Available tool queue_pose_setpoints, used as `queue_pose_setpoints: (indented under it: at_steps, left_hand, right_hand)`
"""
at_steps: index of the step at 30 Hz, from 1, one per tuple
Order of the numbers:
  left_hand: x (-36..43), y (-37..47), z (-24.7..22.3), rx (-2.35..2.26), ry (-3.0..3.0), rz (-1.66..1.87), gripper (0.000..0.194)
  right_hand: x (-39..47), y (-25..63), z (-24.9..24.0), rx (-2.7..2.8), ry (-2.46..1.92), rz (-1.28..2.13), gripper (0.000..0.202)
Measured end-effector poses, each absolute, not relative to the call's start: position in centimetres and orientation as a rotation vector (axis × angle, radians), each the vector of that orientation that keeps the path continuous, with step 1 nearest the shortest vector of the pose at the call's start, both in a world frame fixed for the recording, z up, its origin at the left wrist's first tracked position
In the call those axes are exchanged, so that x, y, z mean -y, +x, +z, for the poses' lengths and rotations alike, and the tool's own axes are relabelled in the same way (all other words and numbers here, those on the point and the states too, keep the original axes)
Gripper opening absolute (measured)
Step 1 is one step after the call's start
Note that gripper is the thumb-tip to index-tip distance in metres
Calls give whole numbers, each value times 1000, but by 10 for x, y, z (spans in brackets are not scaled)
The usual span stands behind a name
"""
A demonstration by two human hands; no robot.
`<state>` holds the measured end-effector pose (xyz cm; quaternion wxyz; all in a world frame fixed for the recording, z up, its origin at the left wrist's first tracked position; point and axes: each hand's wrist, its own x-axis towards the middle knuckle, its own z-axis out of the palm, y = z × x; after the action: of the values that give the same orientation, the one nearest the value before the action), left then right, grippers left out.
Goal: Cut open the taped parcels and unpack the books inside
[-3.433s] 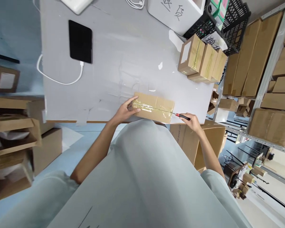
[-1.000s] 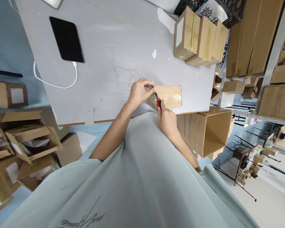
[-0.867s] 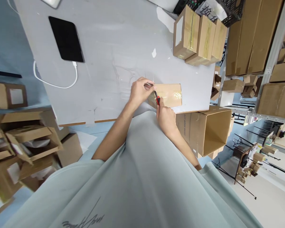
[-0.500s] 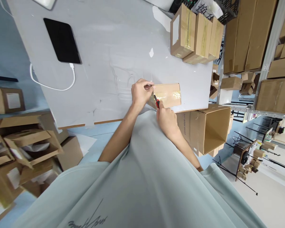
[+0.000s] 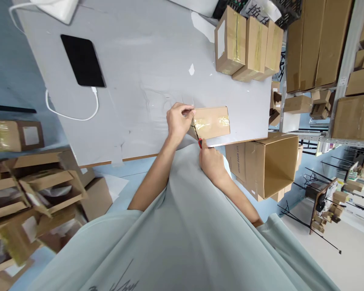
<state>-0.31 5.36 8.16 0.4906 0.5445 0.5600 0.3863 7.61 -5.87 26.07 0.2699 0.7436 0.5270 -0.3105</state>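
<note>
A small brown cardboard box [image 5: 214,127] with shiny clear tape lies at the front edge of the grey table. My left hand [image 5: 179,120] grips the box's left end, thumb and fingers pinched at its upper left corner. In my closed right hand [image 5: 212,163] is a red and black cutter [image 5: 200,142], its thin dark blade against the left end of the box near the tape. My right hand is below the box, close to the table edge.
On the grey table [image 5: 133,81] lie a black phone [image 5: 83,60] on a white cable and three taped boxes [image 5: 230,42] at the back right. An open carton [image 5: 261,165] stands right of my right arm. Opened boxes [image 5: 48,186] are at the left.
My right hand and the cutter have moved slightly down, toward my body, and more of the blade shows. My left hand still grips the box. The whole view has shifted a little.
</note>
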Motion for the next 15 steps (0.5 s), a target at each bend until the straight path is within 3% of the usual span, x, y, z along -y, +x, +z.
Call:
queue_pose_setpoints:
  at_steps: [9,15]
  left_hand:
    - [-53,-15,76,-1259,1312,907,21]
    - [-58,-24,71,-1251,1343,886,23]
  right_hand:
    - [96,112,269,-1512,2247,-869,61]
    - [110,178,220,-1455,2833,-787,67]
